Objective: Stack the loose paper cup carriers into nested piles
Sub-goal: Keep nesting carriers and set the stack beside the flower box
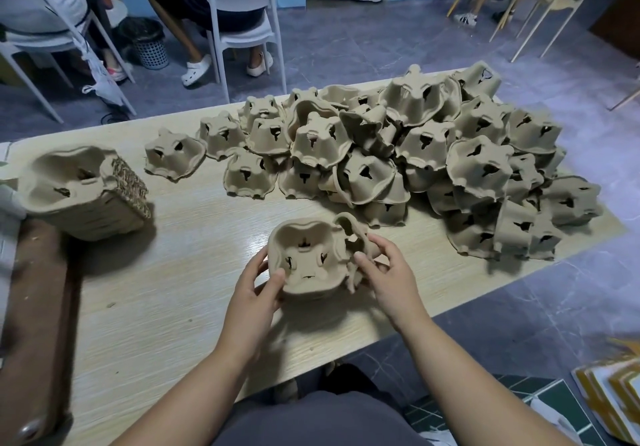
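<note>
Left hand (258,289), low centre of the frame: fingers and thumb curled round the left rim of an upturned cup carrier (306,262), thumb lying on the near edge. This carrier sits open side up, just above the table (173,272); whether it rests on the surface cannot be told. Right hand (384,272), just right of centre: thumb and fingers grip a second carrier (351,234), which stands tilted on edge against the right rim of the first and touches it.

Loose carriers (398,154): a large heap, most of them upside down, spreading over the far half of the table from centre to the right edge of the frame, well apart from the hands.

Nested pile (79,196): many carriers stacked one inside another, lying tilted at the left edge of the frame, open side towards the camera.

Background, upper left: a white chair (242,12) with a seated person, and a mesh waste basket (149,43) on the grey floor.
</note>
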